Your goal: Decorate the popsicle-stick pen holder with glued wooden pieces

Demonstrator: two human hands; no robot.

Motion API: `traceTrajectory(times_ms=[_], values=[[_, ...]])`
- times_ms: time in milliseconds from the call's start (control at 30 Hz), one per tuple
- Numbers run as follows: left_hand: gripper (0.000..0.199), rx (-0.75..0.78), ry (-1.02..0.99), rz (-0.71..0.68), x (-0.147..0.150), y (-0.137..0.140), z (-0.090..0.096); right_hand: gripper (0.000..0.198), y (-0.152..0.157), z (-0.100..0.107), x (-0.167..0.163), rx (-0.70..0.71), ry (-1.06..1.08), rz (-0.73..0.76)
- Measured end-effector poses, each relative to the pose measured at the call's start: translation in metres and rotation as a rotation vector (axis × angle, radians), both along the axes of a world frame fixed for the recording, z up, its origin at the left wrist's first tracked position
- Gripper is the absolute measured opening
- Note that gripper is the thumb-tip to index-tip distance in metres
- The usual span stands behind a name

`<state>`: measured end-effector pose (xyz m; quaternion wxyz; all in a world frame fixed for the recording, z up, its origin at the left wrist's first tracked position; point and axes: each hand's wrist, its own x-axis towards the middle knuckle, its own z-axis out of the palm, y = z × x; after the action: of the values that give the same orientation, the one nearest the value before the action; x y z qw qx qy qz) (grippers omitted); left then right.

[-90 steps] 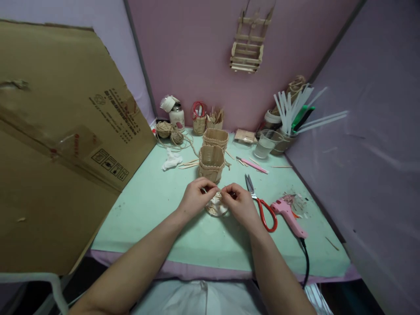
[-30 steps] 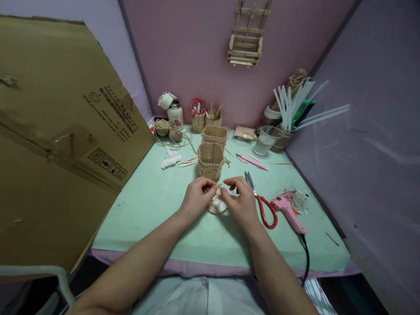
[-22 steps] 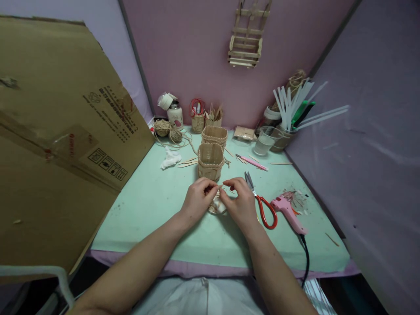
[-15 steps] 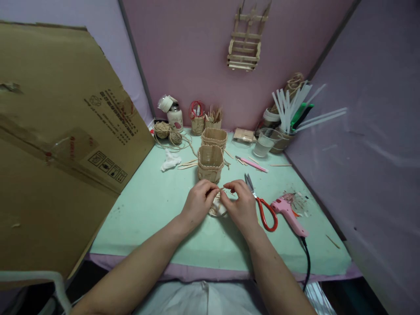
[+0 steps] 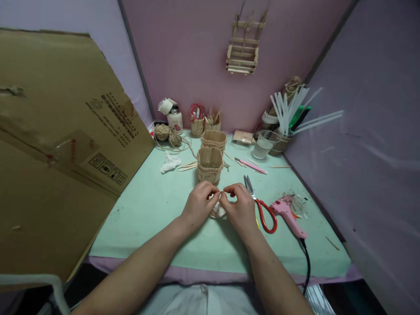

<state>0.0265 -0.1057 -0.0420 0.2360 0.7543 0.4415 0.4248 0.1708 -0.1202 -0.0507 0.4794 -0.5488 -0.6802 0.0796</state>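
Note:
My left hand (image 5: pixel 201 202) and my right hand (image 5: pixel 240 204) meet at the middle of the table, thumbs and fingertips pinched together. Between them is a small, thin tan piece (image 5: pixel 221 193), mostly hidden by the fingers; I cannot tell whether it is twine or a wood sliver. Right below the fingertips lies a small round dish (image 5: pixel 218 216) with something whitish in it, partly covered by the hands. Just beyond stands a square woven basket (image 5: pixel 210 168), open at the top, with a second woven basket (image 5: pixel 213 139) behind it. Scissors with red handles (image 5: pixel 266 215) lie beside my right hand.
A pink glue gun (image 5: pixel 290 218) with a black cord rests at the right. Farther back are a pink craft tool (image 5: pixel 252 166), a clear cup (image 5: pixel 262 148), glue sticks (image 5: pixel 288 107), twine balls (image 5: pixel 162 131) and crumpled tissue (image 5: pixel 170 162). A large cardboard sheet (image 5: pixel 59 153) borders the left.
The view has tilted slightly, so the scene sits a little lower. Both hands stay pinched over the dish, with the fingertips slightly shifted.

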Motion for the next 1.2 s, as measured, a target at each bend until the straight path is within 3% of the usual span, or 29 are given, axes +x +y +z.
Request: traceTrajectory(times_ms=[233, 500, 733, 933, 1100, 1200], values=[[0.01, -0.049, -0.033, -0.003, 0.0008, -0.0006, 0.0012, 0.01, 0.0, -0.0001, 0.0025, -0.028, 0.004, 0.009], [0.012, -0.385, -0.243, 0.07, -0.001, 0.0073, -0.0046, 0.018, 0.0012, 0.003, 0.0074, -0.108, 0.146, 0.055], [0.011, -0.252, -0.144, 0.047, 0.001, 0.0033, -0.0014, 0.001, 0.0012, 0.0024, 0.0032, -0.075, 0.1, 0.063], [0.012, -0.184, -0.09, 0.015, 0.0015, 0.001, -0.0008, 0.009, 0.0008, 0.0006, 0.0038, -0.082, 0.058, 0.048], [0.013, -0.214, -0.111, 0.014, 0.0021, 0.0021, -0.0012, 0.011, 0.0007, 0.0005, 0.0061, -0.101, 0.075, 0.007], [0.014, -0.365, -0.253, 0.039, 0.0021, 0.0048, -0.0003, 0.013, 0.0008, 0.0027, 0.0091, -0.105, 0.129, -0.058]])
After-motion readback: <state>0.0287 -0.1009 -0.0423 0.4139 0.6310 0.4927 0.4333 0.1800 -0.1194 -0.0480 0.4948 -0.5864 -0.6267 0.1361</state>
